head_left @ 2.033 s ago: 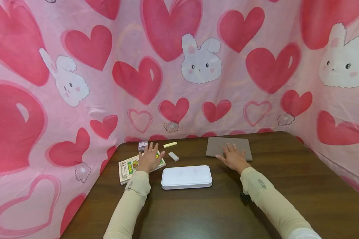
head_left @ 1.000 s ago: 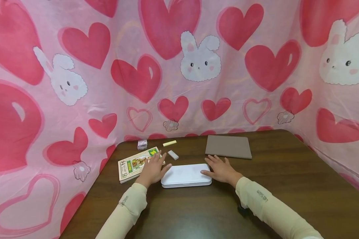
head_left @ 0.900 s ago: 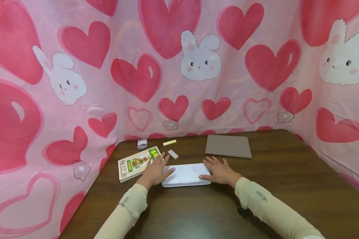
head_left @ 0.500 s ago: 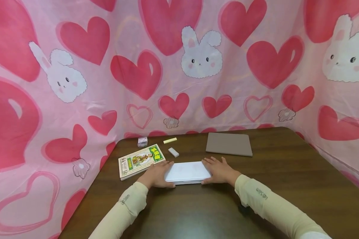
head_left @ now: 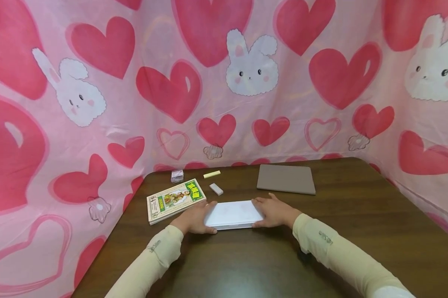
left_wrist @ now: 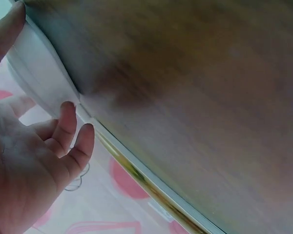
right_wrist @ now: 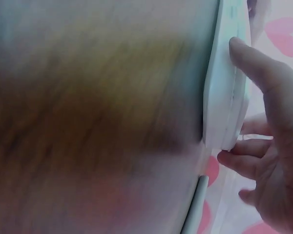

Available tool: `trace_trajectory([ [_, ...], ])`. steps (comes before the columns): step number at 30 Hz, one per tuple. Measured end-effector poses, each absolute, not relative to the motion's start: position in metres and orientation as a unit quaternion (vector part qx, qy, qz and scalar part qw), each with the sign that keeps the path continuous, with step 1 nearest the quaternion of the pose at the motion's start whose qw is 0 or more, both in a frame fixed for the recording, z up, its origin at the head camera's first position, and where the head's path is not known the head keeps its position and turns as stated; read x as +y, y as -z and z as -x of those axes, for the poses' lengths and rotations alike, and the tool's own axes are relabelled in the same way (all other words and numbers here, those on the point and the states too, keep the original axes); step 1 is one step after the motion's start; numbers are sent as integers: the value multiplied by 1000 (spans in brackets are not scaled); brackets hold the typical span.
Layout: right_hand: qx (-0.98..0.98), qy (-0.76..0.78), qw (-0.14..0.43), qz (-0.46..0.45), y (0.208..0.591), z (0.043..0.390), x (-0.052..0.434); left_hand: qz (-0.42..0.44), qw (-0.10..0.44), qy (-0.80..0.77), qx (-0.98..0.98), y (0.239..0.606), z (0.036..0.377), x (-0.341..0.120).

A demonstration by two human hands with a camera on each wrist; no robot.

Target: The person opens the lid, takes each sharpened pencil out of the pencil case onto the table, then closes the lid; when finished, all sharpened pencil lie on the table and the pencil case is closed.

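Observation:
A flat white case [head_left: 234,213] with rounded corners lies on the table between the two hands. My left hand [head_left: 197,218] grips its left end, thumb along the front edge and fingers towards the back. At the other end my right hand [head_left: 275,212] holds it the same way. The left wrist view has the left thumb on the white case [left_wrist: 44,63], with bent fingers beside its end. In the right wrist view, the right thumb presses the side of the white case [right_wrist: 222,87], near a seam, and curled fingertips meet its end.
Left of the case lies an illustrated book [head_left: 175,202]. Behind it are a small clear box [head_left: 177,176], a yellow strip [head_left: 212,174] and a small white block [head_left: 216,189]. A grey-brown flat folder-like object [head_left: 286,179] lies back right on the wooden table [head_left: 242,265].
The left hand has come off the book and the right hand off the grey-brown flat object. Both have moved inward and taken hold of the white case's ends.

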State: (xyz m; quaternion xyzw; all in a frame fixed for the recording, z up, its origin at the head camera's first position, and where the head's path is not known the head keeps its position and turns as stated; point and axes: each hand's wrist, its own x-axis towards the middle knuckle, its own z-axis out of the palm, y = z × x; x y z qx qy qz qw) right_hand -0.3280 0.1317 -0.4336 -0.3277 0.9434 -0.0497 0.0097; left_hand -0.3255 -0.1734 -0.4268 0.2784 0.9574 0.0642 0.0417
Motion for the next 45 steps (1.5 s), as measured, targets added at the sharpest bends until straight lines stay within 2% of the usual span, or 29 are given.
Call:
trace_trajectory([
  [7, 924, 61, -11, 377, 434, 333, 135, -283, 35, -56, 957, 430, 328, -173],
  [15, 920, 81, -5, 383, 434, 334, 135, -293, 17, -58, 954, 436, 328, -176],
  [45, 922, 91, -1, 377, 437, 338, 139, -271, 52, -74, 958, 432, 327, -174],
])
